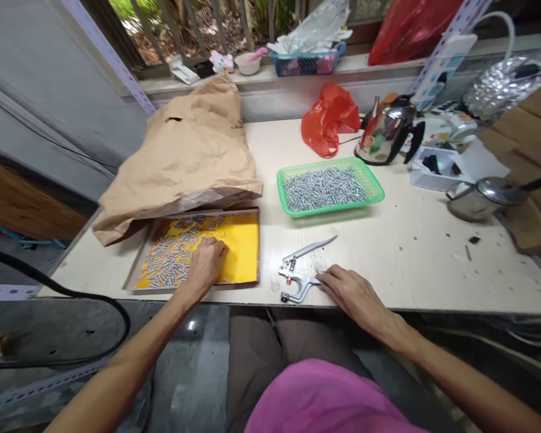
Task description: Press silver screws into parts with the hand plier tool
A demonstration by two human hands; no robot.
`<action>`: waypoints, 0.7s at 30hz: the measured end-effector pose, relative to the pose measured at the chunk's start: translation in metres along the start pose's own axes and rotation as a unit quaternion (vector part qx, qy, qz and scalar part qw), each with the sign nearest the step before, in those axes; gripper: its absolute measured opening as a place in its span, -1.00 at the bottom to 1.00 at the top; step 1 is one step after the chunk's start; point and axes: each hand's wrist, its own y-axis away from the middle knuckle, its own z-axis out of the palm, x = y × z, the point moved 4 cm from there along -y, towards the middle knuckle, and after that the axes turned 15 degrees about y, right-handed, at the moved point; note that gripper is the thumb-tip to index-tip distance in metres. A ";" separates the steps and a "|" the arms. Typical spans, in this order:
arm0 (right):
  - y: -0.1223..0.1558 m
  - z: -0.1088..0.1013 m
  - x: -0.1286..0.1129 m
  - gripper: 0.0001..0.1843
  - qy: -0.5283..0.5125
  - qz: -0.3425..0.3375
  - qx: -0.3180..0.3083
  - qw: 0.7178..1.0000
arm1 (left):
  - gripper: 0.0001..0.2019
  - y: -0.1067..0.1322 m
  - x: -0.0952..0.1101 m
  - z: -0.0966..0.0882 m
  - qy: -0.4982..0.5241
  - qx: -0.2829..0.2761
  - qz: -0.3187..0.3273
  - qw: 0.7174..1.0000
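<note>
Pink shirt (324, 400) nearest, a person's left hand (206, 261) curls, any hold hidden, over a yellow tray (242, 246) where many metal pieces (166, 264) remain, right hand (354, 294) covers the pliers' (304, 279) lower handle, grip unclear, and a green basket (333, 210) holds plenty, perhaps finished.

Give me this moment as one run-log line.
left grip: at yellow tray, beside metal pieces | right grip: at pliers | green basket: holds metal pieces | paper bag: behind tray
</note>
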 end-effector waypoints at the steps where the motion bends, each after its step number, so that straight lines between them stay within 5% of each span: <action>1: -0.001 -0.001 0.001 -0.73 0.010 -0.004 -0.007 1.000 | -0.77 0.003 0.009 -0.001 0.031 0.013 -0.007 0.999; 4: -0.006 -0.003 0.003 -0.74 0.029 -0.020 -0.027 0.999 | -0.79 0.017 0.041 0.008 0.213 -0.010 -0.095 0.972; 8: -0.009 -0.004 0.008 -0.77 0.049 -0.041 -0.032 0.997 | -0.73 0.047 0.090 0.045 0.447 -0.139 -0.244 0.849; 11: -0.008 -0.004 0.014 -0.78 0.072 -0.051 -0.027 0.996 | -0.76 0.056 0.109 0.066 0.503 -0.177 -0.289 0.795; 21: -0.009 -0.006 0.021 -0.80 0.064 -0.056 -0.028 0.996 | -0.69 0.055 0.109 0.088 0.484 -0.257 -0.331 0.768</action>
